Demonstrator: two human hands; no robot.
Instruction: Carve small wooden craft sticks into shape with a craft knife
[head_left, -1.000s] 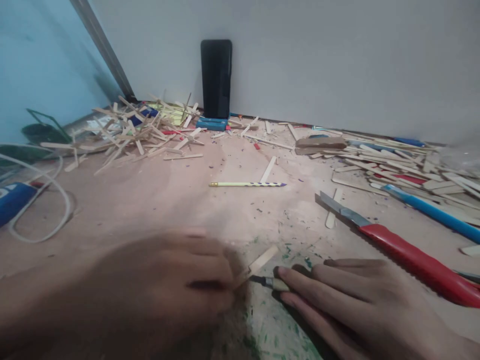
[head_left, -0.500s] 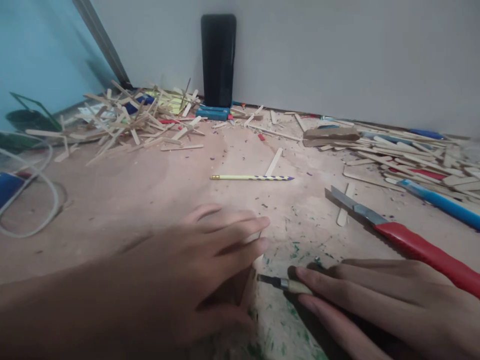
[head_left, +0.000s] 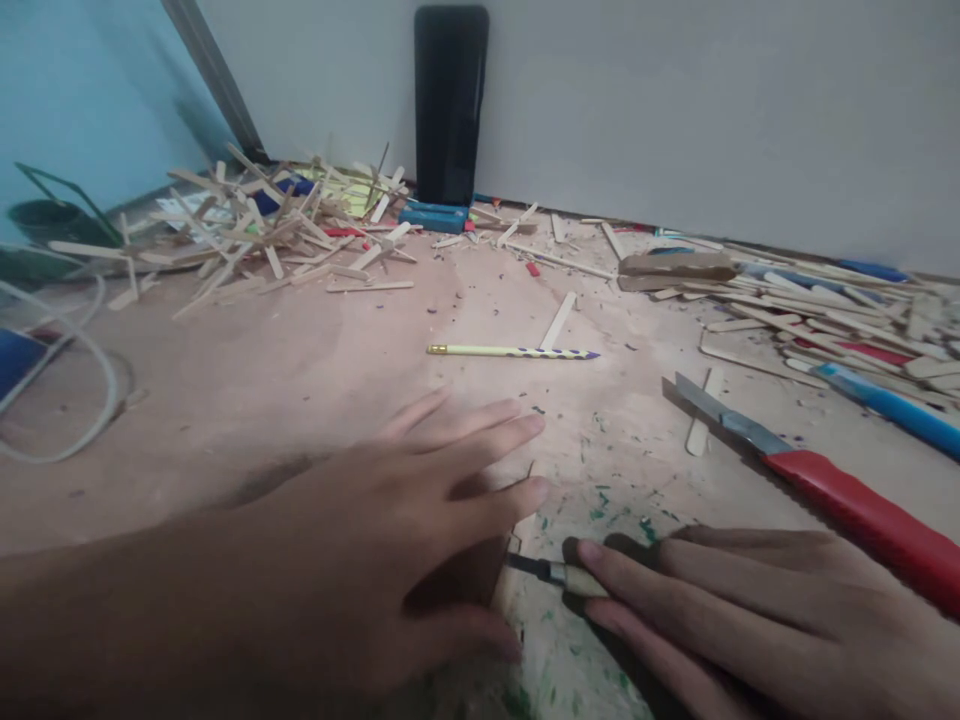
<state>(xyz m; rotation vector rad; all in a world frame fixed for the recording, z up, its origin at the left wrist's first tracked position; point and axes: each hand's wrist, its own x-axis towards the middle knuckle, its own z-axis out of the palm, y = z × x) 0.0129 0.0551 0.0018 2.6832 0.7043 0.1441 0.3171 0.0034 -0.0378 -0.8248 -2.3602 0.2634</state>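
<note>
My left hand (head_left: 405, 530) lies palm down with its fingers spread over a thin pale wooden piece (head_left: 526, 528), most of which it hides. In my right hand (head_left: 757, 610), thumb and fingers pinch the light wooden handle of a small wood-carving chisel (head_left: 579, 580). Its narrow dark blade points left and meets the edge of the wooden piece beside my left hand. Just beyond my right hand rests a red-handled knife (head_left: 847, 495), blade toward the far left. A pale yellow pencil (head_left: 487, 351) with purple marks lies ahead of my left hand.
Wooden craft sticks are heaped at the back left (head_left: 247, 225) and along the right (head_left: 825, 310). A black phone (head_left: 450, 105) leans on the wall in a blue stand (head_left: 433, 217). A blue pen-like tool (head_left: 892, 400) lies right; a white cable (head_left: 109, 370) loops left. Green shavings litter the tabletop.
The view has shifted slightly. The chisel has moved a little left against the wooden piece, and my left fingers are spread a little wider.
</note>
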